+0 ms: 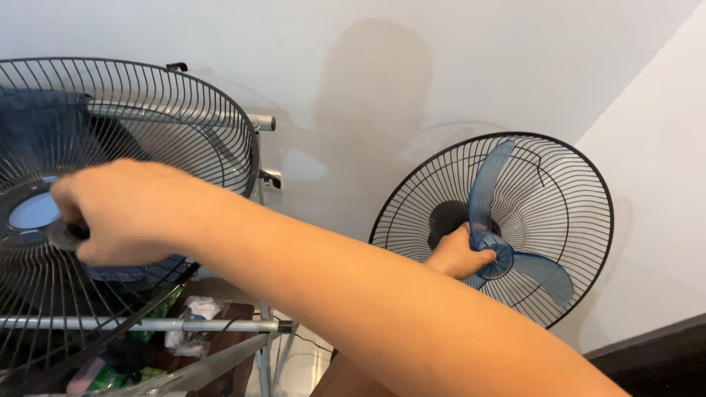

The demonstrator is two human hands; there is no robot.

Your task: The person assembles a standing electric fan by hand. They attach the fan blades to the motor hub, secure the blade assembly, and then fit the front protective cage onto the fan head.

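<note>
My right arm crosses the view from the lower right, and my right hand (118, 213) is at the left, closed on a small dark round knob (65, 237). The knob is in front of the centre of a loose black wire fan guard (184, 125). My left hand (457, 254) reaches to the right and grips the hub of a translucent blue three-blade fan blade (485, 187). The blade sits inside a black rear wire guard (581, 198) that stands against the white wall. My right forearm hides most of my left forearm.
The loose guard leans on a metal tube rack (147, 323). Green packets and white wrappers (187, 312) lie below the rack. A wall socket (272, 179) is behind the guard's edge. A dark baseboard (647, 353) runs along the right wall.
</note>
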